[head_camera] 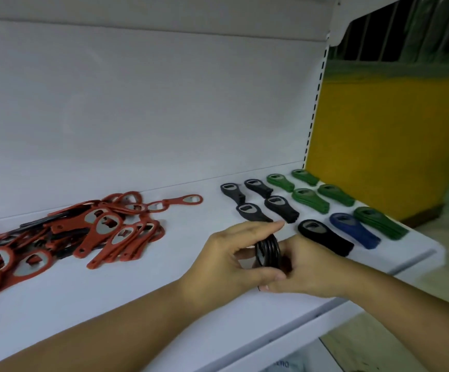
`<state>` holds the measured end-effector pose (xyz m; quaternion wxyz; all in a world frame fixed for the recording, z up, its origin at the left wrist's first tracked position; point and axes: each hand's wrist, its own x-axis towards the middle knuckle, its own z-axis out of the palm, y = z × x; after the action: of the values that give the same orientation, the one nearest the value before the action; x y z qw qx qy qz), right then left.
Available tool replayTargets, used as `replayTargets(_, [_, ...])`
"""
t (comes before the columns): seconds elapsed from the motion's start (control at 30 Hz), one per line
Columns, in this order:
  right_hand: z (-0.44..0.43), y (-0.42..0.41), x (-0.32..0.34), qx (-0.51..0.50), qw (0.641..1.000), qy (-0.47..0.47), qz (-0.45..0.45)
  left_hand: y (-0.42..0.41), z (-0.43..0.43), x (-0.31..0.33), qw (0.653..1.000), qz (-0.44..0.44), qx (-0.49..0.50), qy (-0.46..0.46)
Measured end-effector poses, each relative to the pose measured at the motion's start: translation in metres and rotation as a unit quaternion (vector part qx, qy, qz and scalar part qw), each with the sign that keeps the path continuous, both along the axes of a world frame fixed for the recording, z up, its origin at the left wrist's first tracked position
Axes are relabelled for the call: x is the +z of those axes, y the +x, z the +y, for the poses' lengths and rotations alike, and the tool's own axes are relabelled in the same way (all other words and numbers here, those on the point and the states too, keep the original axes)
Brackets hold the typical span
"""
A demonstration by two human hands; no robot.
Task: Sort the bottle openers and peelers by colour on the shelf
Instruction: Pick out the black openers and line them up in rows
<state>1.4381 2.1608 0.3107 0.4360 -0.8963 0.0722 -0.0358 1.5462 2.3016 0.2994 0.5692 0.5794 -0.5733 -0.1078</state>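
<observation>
Both hands were bunched up low over the white shelf (148, 285), left hand (231, 255) and right hand (309, 267) each curled around a stack of black bottle openers (268, 251) held on edge. Left of that stack sat a messy red pile (105, 232) with some black mixed in. Just beyond and right of it: tidy black stacks (282, 209), green stacks (310, 201), one blue stack (353, 230).

Dim, soft overall; wide-angle bending at edges; right edge blurred.
</observation>
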Motion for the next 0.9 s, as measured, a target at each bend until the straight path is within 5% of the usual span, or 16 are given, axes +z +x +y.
replayTargets(0.9, [0.014,-0.002,0.003,-0.019,0.991,0.128,-0.017,0.006,0.007,-0.001,0.970,0.234,-0.041,-0.059])
